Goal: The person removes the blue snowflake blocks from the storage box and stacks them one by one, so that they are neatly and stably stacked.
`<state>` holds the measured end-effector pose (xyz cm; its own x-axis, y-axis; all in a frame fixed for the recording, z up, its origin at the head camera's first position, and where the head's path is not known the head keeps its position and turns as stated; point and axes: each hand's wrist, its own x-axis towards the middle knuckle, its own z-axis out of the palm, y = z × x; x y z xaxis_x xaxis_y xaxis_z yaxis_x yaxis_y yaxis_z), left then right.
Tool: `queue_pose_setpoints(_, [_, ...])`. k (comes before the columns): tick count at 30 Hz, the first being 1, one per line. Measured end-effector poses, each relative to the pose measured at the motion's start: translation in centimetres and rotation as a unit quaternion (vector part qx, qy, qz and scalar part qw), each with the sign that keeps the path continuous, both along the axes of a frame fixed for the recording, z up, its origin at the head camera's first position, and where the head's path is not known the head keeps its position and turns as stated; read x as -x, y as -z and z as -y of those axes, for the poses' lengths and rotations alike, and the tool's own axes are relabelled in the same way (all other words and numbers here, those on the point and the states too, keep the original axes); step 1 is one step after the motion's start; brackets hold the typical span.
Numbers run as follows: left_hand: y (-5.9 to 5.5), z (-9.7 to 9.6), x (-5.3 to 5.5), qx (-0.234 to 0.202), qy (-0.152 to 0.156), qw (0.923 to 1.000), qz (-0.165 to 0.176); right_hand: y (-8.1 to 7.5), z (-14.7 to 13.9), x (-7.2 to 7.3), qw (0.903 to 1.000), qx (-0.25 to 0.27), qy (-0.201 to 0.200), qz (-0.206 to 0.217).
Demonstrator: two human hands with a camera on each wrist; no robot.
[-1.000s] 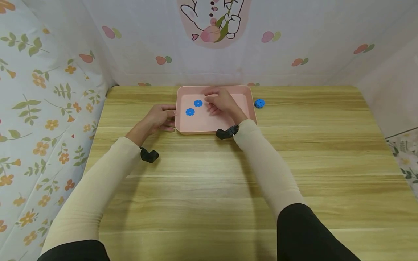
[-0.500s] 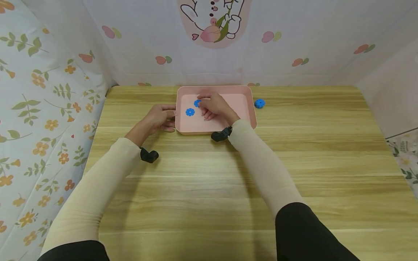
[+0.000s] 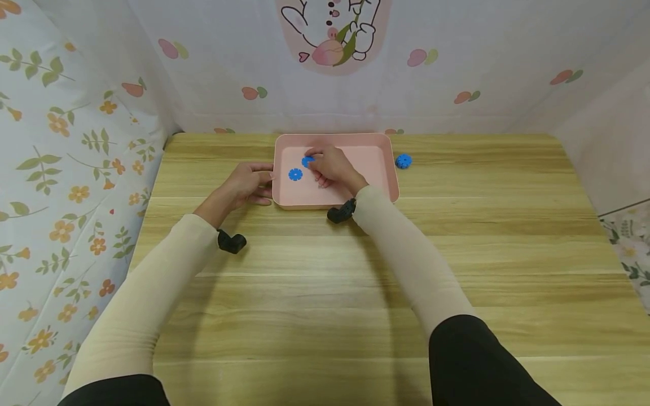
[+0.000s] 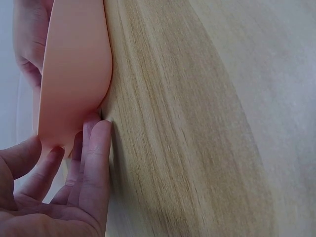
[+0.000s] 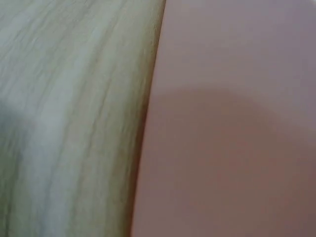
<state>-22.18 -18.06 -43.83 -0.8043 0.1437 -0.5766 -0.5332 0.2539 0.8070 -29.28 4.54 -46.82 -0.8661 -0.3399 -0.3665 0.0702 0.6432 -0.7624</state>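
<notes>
Wood-grain table carries shallow pink plastic tray, rounded corners. Your left hand, fingers straight, presses tray's left wall. Your right hand pinches blue toothed disc inside tray; second disc lies beside it, third disc on table right of tray.

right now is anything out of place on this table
One blue gear piece lies on the wooden table just right of the pink tray, while the other two sit inside it, one free and one at the right hand.
</notes>
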Motion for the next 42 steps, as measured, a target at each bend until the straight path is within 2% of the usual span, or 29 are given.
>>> queue_pose_setpoints(4, [0.0, 0.0, 0.0, 0.000, -0.001, 1.0000, 0.001, 0.1, 0.1, 0.0, 1.0000, 0.003, 0.002, -0.007])
queue_pose_setpoints(12, [0.2, 0.1, -0.2, 0.000, 0.003, 1.0000, 0.000, -0.1, 0.1, -0.4, 0.9998, 0.011, 0.014, 0.008])
queue_pose_setpoints(16, [0.3, 0.0, -0.3, 0.002, 0.003, 1.0000, -0.003, -0.3, -0.2, -0.7, 0.9985, 0.044, 0.022, 0.024])
queue_pose_setpoints(22, [0.2, 0.0, -0.4, -0.001, 0.004, 1.0000, -0.005, -0.6, -1.2, -0.8, 0.9915, 0.103, 0.054, 0.058])
queue_pose_setpoints(27, [0.1, 0.0, -0.3, 0.000, 0.002, 1.0000, -0.001, -1.1, -2.0, -0.9, 0.9900, 0.103, 0.062, 0.073])
queue_pose_setpoints(39, [-0.1, -0.1, -0.1, 0.000, 0.000, 1.0000, -0.002, -2.9, -5.6, -1.3, 0.9917, 0.103, 0.075, 0.012])
queue_pose_setpoints(42, [0.0, -0.1, -0.1, 0.001, 0.001, 1.0000, -0.005, -3.2, -6.9, -1.4, 0.9890, 0.108, 0.101, -0.011])
